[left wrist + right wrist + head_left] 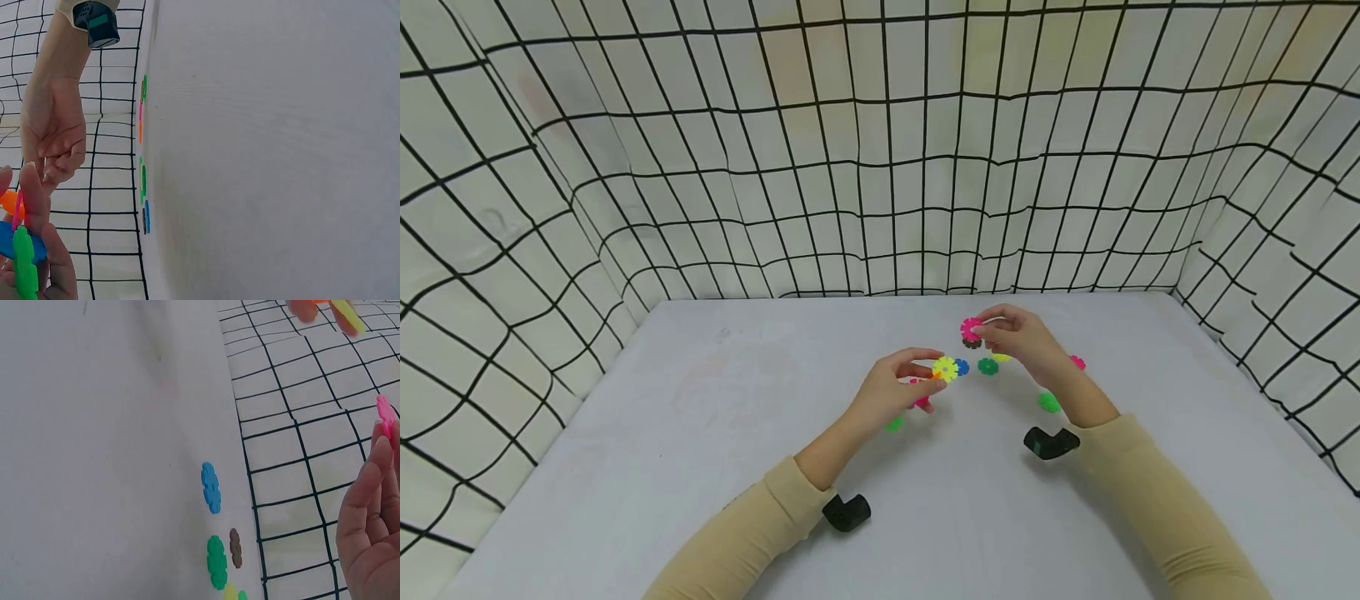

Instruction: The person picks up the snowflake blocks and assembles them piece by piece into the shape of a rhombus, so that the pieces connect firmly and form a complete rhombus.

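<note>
My left hand (pixel 891 387) grips a joined cluster of notched plastic building discs, with a yellow disc (pixel 946 369) facing up. An orange disc (pixel 10 204), a pink disc (pixel 18 209), a blue disc (pixel 39 249) and a green disc (pixel 25 262) of this cluster show in the left wrist view. To the right and farther back, my right hand (pixel 1018 337) pinches a single pink disc (pixel 970 328) between thumb and fingertips. The pink disc in the right wrist view (pixel 385 412) stands edge-on, held above the table. The two hands are a short way apart.
Loose discs lie on the white table (pixel 715 433): blue (pixel 211 487), brown (pixel 235 548), dark green (pixel 988 367), yellow (pixel 1002 357), pink (pixel 1078 362) and light green (pixel 1049 402). Black wrist cameras (pixel 1051 443) sit at both cuffs. Black-gridded white walls (pixel 910 183) enclose the table.
</note>
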### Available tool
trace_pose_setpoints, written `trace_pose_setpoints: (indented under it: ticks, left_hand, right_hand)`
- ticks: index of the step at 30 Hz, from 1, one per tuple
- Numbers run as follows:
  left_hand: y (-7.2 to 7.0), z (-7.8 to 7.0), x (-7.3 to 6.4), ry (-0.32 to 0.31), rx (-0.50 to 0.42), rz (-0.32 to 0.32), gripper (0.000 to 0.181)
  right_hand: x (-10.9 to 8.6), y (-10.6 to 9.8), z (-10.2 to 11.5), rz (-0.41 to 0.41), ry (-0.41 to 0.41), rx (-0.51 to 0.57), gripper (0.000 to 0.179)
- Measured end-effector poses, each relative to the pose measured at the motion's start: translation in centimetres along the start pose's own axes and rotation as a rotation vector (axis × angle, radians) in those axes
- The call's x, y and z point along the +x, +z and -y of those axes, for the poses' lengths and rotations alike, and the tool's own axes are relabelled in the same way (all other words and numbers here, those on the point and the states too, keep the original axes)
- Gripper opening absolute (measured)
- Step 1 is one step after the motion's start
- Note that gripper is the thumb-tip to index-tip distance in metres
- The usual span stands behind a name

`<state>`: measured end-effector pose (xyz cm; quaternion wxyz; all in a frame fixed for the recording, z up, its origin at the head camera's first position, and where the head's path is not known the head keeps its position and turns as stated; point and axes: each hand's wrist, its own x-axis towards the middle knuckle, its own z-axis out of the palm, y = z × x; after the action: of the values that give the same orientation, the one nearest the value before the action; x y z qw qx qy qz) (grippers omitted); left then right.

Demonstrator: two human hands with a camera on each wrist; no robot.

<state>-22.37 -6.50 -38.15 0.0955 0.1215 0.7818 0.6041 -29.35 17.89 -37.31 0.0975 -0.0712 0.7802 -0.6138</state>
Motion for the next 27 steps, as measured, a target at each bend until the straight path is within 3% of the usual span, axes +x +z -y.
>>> trace_pose_setpoints:
  ticks: [10, 16, 27]
  left_hand:
    - [0.2, -0.1, 0.1, 0.024, -0.045, -0.005, 0.045]
    - [0.1, -0.1, 0.1, 0.014, -0.066, 0.001, 0.045]
    - [-0.1, -0.2, 0.1, 0.037, -0.053, 0.011, 0.038]
  right_hand:
    - [-0.7, 1.7, -0.2, 0.107, -0.123, 0.055, 0.029]
    - [-0.6, 2.0, -0.4, 0.101, -0.142, 0.071, 0.026]
    - [-1.0, 2.1, -0.4, 0.183, -0.169, 0.095, 0.018]
